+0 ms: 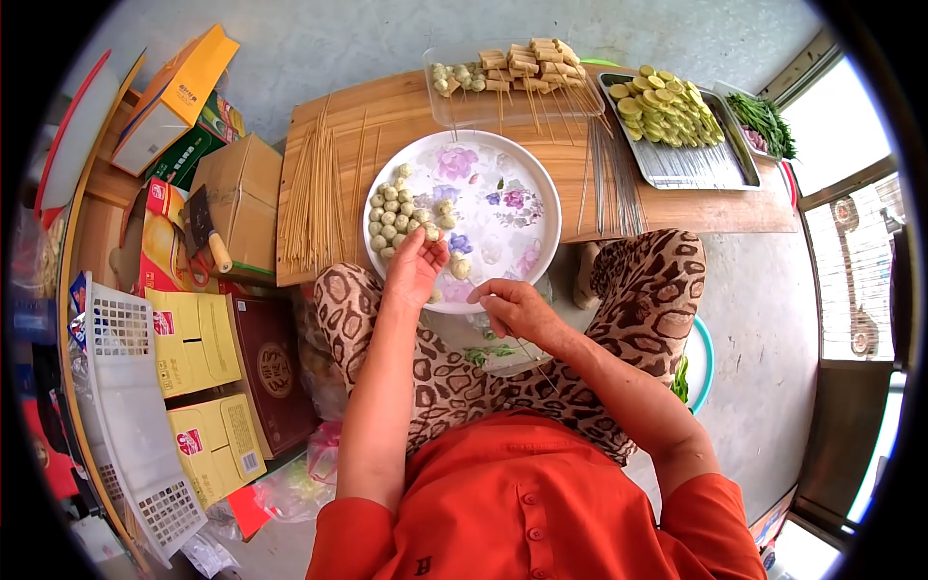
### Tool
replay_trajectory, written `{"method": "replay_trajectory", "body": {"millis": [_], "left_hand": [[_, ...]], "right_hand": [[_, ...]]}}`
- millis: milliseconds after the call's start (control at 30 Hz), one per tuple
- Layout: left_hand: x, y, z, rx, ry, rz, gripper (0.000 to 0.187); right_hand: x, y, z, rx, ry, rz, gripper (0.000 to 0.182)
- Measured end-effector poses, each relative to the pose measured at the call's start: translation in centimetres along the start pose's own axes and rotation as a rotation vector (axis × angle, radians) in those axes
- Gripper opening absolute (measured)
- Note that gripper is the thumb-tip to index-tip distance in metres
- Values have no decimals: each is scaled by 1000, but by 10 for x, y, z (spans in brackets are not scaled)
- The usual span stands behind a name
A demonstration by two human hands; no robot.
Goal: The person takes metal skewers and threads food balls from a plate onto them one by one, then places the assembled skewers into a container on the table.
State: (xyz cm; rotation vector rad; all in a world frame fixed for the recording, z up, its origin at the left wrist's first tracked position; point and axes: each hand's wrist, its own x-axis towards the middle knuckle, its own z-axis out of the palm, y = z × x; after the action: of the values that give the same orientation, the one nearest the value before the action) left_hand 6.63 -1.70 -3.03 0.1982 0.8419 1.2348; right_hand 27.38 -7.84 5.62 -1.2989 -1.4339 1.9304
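My left hand (pixel 418 269) reaches over the near left rim of a white round tray (pixel 541 208) printed with flowers. Its fingers are curled, palm up, with a pale speckled meatball (pixel 432 233) at the fingertips. Several more meatballs (pixel 391 205) lie heaped along the tray's left side, and one sits apart near its front (pixel 460 269). My right hand (pixel 517 307) is closed at the tray's near edge, index finger bent toward the tray. From the underside of this fist a thin bamboo skewer (pixel 543 373) sticks out toward my lap.
Loose bamboo skewers (pixel 314 198) lie on the wooden table (pixel 416 114) at left, metal skewers (pixel 611 179) at right. Behind stands a clear tray (pixel 443 106) of skewered rolls (pixel 527 66); a metal tray (pixel 691 172) holds sliced vegetables (pixel 667 108). A cleaver (pixel 201 217) leans by boxes at left.
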Motion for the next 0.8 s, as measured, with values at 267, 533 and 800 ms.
{"method": "replay_trajectory", "body": {"millis": [267,533,800], "left_hand": [[-3,0,5,39,-19,2,22],[-8,1,10,111,-77,6,24],[-13,-1,20,121,-91,-2,18]], "right_hand": [[0,0,0,-15,11,-18,24],[3,3,0,-9,27,-36,22],[5,6,0,9,51,-48,22]]}}
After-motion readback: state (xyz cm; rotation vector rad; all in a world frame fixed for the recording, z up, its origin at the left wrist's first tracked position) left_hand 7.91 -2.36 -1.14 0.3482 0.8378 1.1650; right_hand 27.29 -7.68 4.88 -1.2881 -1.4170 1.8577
